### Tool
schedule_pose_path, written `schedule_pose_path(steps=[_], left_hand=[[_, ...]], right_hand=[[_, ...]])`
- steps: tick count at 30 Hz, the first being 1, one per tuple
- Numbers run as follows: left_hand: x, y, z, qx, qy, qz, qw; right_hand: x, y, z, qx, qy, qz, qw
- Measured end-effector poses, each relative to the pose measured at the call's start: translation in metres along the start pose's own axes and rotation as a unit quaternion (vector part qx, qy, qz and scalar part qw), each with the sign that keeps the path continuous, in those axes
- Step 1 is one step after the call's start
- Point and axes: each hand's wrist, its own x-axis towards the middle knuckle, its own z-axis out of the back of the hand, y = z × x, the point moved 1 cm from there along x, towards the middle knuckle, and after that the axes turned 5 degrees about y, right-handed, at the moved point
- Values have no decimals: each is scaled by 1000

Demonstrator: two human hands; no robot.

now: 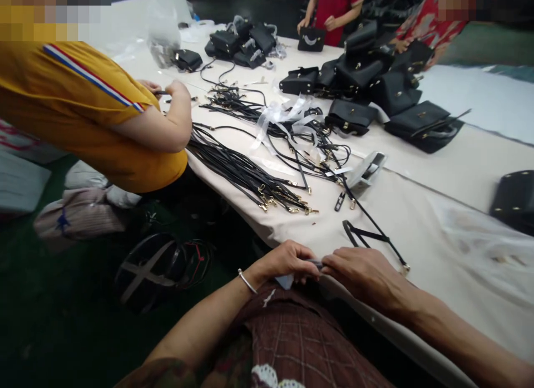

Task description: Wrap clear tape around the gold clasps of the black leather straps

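Note:
At the table's near edge my left hand (294, 260), with a bracelet on its wrist, pinches one end of a short dark piece of strap (317, 264). My right hand (361, 268) grips the same piece from the other side, and the fingers hide most of it. Just beyond my right hand lies a black strap (369, 233) with a gold clasp. A bundle of black straps (237, 165) with gold clasps is spread farther left. Behind it is a tangle of straps with clear plastic strips (287, 121) on top.
Black handbags (367, 70) are piled across the table (417, 221), with more handbags (242, 43) at the far end. A co-worker in a yellow shirt (92, 115) stands at the left. Two people work opposite. Plastic wrap (484, 243) lies at the right.

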Motion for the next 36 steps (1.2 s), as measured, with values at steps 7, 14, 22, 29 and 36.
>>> schedule_pose_path(steps=[7, 14, 22, 29, 36], left_hand=[[17, -13, -4, 18, -21, 21, 999], [48, -32, -47, 80, -25, -22, 996], [78, -42, -98, -9, 83, 26, 996], [92, -42, -154, 416, -123, -255, 864], [99, -33, -184, 356, -168, -254, 884]], right_hand=[[-45, -35, 8, 389, 83, -122, 909], [-68, -50, 3, 321, 33, -152, 934], [-120, -73, -3, 77, -72, -127, 986], [-159, -123, -24, 609, -12, -151, 778], [-180, -139, -40, 572, -7, -107, 813]])
